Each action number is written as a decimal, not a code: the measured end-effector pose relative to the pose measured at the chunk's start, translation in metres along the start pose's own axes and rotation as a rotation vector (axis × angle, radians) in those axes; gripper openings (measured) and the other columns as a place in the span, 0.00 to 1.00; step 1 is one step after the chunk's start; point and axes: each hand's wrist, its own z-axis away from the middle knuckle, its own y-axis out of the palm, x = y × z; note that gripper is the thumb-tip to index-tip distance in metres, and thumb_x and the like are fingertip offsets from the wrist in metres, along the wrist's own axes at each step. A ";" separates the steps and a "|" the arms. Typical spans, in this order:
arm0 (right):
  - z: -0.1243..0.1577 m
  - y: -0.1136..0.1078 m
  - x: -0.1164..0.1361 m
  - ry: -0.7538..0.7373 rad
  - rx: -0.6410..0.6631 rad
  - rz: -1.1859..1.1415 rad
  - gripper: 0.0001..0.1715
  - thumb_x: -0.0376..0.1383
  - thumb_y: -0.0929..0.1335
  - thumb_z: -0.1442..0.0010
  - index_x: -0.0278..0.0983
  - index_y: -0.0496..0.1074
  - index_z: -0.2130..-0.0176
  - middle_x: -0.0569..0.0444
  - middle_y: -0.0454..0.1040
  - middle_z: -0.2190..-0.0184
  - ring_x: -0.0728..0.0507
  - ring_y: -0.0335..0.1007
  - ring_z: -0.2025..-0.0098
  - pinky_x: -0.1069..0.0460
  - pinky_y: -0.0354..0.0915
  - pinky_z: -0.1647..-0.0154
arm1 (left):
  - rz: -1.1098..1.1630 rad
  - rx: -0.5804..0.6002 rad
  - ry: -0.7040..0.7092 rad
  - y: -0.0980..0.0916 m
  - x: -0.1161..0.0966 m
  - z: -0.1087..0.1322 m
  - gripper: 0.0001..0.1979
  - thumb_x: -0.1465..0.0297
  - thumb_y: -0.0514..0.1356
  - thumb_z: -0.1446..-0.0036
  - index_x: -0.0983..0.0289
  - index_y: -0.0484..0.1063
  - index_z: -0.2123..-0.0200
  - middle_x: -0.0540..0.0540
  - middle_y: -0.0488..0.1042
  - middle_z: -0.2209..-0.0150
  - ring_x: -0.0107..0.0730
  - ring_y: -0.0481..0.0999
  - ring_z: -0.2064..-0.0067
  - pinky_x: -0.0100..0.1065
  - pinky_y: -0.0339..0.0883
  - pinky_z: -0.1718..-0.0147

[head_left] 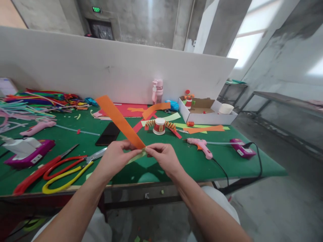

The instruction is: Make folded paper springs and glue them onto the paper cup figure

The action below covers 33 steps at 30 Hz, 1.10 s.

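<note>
Between my two hands is an orange paper strip [120, 121] that slants up to the left. A yellow-green paper strip [136, 157] meets it at its lower end. My left hand [119, 157] pinches the strips near where they cross. Thumb and fingers of my right hand [161, 155] close on the same end, partly covering it. Just beyond them stands a white paper cup [159, 126] with a red and gold band. Folded orange-and-green paper springs [170, 125] stick out from both its sides.
Red-handled and yellow-handled scissors [68, 171] and a red cutter [37, 176] lie at left, near a black phone [108, 133]. A pink glue gun [200, 144] with its cord lies at right. Behind are a white box [202, 117], a pink bottle [157, 91] and pipe cleaners [47, 99].
</note>
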 end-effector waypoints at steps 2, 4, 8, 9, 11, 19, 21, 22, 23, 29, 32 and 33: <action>0.000 0.003 -0.004 0.000 -0.024 -0.026 0.13 0.44 0.76 0.56 0.37 0.80 0.74 0.56 0.75 0.80 0.49 0.68 0.75 0.53 0.66 0.68 | -0.018 -0.006 0.005 -0.002 0.002 0.000 0.13 0.57 0.65 0.56 0.60 0.80 0.74 0.51 0.81 0.72 0.40 0.78 0.68 0.35 0.70 0.65; -0.001 0.006 -0.007 0.036 -0.009 -0.067 0.14 0.45 0.76 0.57 0.37 0.79 0.74 0.57 0.74 0.80 0.49 0.69 0.75 0.53 0.67 0.68 | -0.042 0.008 -0.006 -0.003 0.005 -0.001 0.13 0.57 0.65 0.55 0.61 0.79 0.74 0.51 0.81 0.73 0.39 0.77 0.69 0.34 0.69 0.68; -0.001 0.009 -0.009 0.109 0.025 -0.121 0.18 0.47 0.77 0.58 0.36 0.79 0.73 0.56 0.76 0.77 0.49 0.71 0.75 0.52 0.69 0.67 | -0.070 0.043 0.013 -0.005 0.008 -0.002 0.12 0.58 0.64 0.53 0.61 0.79 0.73 0.51 0.80 0.72 0.38 0.76 0.69 0.33 0.67 0.69; 0.000 0.009 -0.009 0.105 0.014 -0.126 0.18 0.48 0.76 0.58 0.36 0.79 0.73 0.56 0.76 0.76 0.49 0.71 0.75 0.51 0.69 0.67 | -0.072 0.044 0.026 -0.005 0.009 -0.002 0.12 0.58 0.64 0.53 0.61 0.79 0.72 0.51 0.80 0.71 0.38 0.76 0.68 0.32 0.67 0.68; 0.000 0.010 -0.010 0.080 -0.017 -0.131 0.18 0.48 0.76 0.57 0.36 0.79 0.73 0.56 0.76 0.77 0.49 0.71 0.76 0.51 0.70 0.67 | -0.071 0.035 0.047 -0.005 0.010 -0.003 0.13 0.58 0.64 0.52 0.61 0.79 0.71 0.51 0.80 0.70 0.38 0.76 0.66 0.32 0.67 0.66; 0.002 0.013 -0.014 0.144 -0.006 -0.223 0.21 0.48 0.78 0.61 0.35 0.81 0.70 0.55 0.79 0.74 0.49 0.73 0.74 0.52 0.71 0.65 | -0.046 -0.024 0.019 -0.001 0.010 -0.003 0.13 0.57 0.63 0.52 0.62 0.79 0.72 0.51 0.80 0.70 0.38 0.76 0.66 0.33 0.67 0.65; 0.002 0.011 -0.012 0.193 0.027 -0.234 0.23 0.48 0.79 0.64 0.35 0.80 0.70 0.55 0.78 0.74 0.48 0.74 0.73 0.51 0.71 0.64 | -0.038 -0.026 0.035 0.000 0.011 -0.003 0.13 0.58 0.63 0.51 0.62 0.79 0.72 0.51 0.80 0.69 0.38 0.76 0.65 0.33 0.67 0.65; 0.002 0.010 -0.012 0.207 0.029 -0.239 0.24 0.48 0.79 0.64 0.35 0.80 0.70 0.55 0.78 0.75 0.48 0.74 0.74 0.51 0.71 0.64 | -0.031 -0.023 0.045 0.000 0.011 -0.004 0.12 0.59 0.63 0.51 0.61 0.79 0.71 0.51 0.80 0.69 0.38 0.76 0.65 0.33 0.67 0.64; 0.002 0.010 -0.011 0.216 0.025 -0.243 0.24 0.48 0.79 0.65 0.35 0.80 0.71 0.55 0.78 0.75 0.48 0.74 0.74 0.50 0.71 0.64 | -0.024 -0.018 0.053 0.001 0.012 -0.004 0.12 0.59 0.63 0.51 0.61 0.78 0.71 0.51 0.80 0.69 0.37 0.76 0.65 0.33 0.67 0.64; 0.003 0.009 -0.009 0.240 -0.003 -0.259 0.22 0.47 0.78 0.64 0.34 0.79 0.72 0.55 0.77 0.76 0.48 0.73 0.75 0.50 0.70 0.66 | -0.019 -0.033 0.144 0.003 0.017 -0.005 0.11 0.59 0.62 0.50 0.60 0.78 0.71 0.51 0.81 0.67 0.39 0.78 0.63 0.37 0.69 0.60; 0.002 0.008 -0.008 0.253 -0.018 -0.258 0.19 0.45 0.78 0.62 0.34 0.78 0.73 0.56 0.76 0.78 0.47 0.73 0.75 0.51 0.70 0.67 | -0.114 -0.051 0.353 0.001 0.023 -0.006 0.11 0.60 0.59 0.45 0.60 0.79 0.67 0.54 0.81 0.67 0.38 0.77 0.62 0.37 0.69 0.61; 0.002 0.008 -0.008 0.256 -0.023 -0.257 0.18 0.45 0.78 0.62 0.34 0.78 0.74 0.56 0.76 0.78 0.48 0.73 0.75 0.52 0.69 0.68 | -0.178 -0.041 0.448 0.000 0.025 -0.006 0.11 0.62 0.58 0.42 0.60 0.79 0.66 0.54 0.81 0.67 0.37 0.77 0.62 0.37 0.68 0.60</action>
